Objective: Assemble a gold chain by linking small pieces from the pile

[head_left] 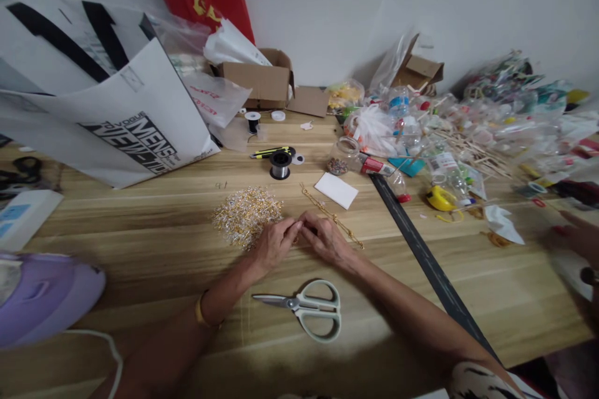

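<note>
My left hand and my right hand meet at the fingertips above the table, both pinched closed. What they hold is too small and hidden to name; a bit of gold colour shows just under the fingers. Against my left hand lies a heap of small gold and silver pieces. Beside my right hand stretches a gold beaded chain, partly behind the knuckles. Scissors with pale handles lie slightly open between my forearms.
Beyond the hands are a wire spool, a white folded card and a bead jar. Bags and a carton stand behind. Bottles and sticks clutter the right, near another person's hand. A purple iron sits left.
</note>
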`<move>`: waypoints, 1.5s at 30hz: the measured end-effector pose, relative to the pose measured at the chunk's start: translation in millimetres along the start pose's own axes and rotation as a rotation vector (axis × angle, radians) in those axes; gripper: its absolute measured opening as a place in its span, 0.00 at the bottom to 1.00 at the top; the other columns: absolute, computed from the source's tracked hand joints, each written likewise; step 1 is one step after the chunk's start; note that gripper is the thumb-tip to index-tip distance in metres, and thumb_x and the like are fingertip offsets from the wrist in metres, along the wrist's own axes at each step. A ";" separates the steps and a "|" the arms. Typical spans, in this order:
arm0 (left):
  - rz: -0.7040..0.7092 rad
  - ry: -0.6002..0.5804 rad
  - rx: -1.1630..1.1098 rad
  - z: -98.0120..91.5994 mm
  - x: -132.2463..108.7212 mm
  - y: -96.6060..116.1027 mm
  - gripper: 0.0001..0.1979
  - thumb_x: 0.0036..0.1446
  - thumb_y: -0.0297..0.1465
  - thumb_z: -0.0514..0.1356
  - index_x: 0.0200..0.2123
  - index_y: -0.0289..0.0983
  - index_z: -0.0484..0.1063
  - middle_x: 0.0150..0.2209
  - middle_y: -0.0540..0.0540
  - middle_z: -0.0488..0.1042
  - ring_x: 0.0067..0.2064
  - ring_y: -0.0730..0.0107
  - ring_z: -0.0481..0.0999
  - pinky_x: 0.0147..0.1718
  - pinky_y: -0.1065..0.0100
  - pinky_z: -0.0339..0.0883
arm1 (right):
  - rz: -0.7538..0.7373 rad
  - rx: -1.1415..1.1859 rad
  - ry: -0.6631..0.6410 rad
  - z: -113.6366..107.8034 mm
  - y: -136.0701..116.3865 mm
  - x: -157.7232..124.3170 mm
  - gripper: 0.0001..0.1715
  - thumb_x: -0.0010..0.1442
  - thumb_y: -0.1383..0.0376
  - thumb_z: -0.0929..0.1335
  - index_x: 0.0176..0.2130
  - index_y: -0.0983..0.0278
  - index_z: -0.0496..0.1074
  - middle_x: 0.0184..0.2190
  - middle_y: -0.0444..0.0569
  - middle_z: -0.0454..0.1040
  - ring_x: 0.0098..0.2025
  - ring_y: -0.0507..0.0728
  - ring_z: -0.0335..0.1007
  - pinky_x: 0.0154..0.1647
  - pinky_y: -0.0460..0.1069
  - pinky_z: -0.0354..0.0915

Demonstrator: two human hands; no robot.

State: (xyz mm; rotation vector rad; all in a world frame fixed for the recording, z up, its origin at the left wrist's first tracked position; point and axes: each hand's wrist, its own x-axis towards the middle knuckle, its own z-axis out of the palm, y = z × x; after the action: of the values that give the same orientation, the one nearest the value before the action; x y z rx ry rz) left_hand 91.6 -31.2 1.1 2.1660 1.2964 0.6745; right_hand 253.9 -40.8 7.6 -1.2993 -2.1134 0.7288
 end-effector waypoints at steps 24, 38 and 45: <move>-0.126 -0.134 -0.631 6.3 10.6 -15.6 0.09 0.53 0.33 0.56 0.29 0.32 0.69 0.23 0.51 0.67 0.25 0.76 0.66 0.25 0.74 0.60 | 0.185 0.506 0.008 -0.9 18.6 10.3 0.10 0.58 0.61 0.62 0.31 0.66 0.64 0.19 0.38 0.59 0.21 0.47 0.52 0.22 0.42 0.49; -0.048 -0.147 -0.517 6.0 8.3 -11.3 0.07 0.52 0.30 0.55 0.24 0.33 0.67 0.20 0.53 0.64 0.24 0.77 0.62 0.23 0.75 0.56 | -0.015 0.029 -0.014 -10.8 5.2 4.1 0.10 0.62 0.63 0.62 0.32 0.65 0.68 0.24 0.46 0.69 0.26 0.51 0.62 0.28 0.45 0.55; -0.183 -0.171 -0.699 8.0 10.3 -13.9 0.11 0.53 0.36 0.57 0.28 0.33 0.68 0.21 0.51 0.67 0.22 0.77 0.66 0.23 0.74 0.60 | 0.013 0.078 0.063 -11.4 7.0 4.6 0.11 0.63 0.64 0.59 0.31 0.64 0.65 0.23 0.43 0.64 0.25 0.50 0.58 0.29 0.45 0.54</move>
State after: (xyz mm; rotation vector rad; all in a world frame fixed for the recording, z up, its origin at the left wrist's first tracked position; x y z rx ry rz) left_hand 92.2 -17.8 -12.4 1.4843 0.9609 0.7147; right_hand 264.3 -32.2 11.5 -1.2792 -2.0089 0.7581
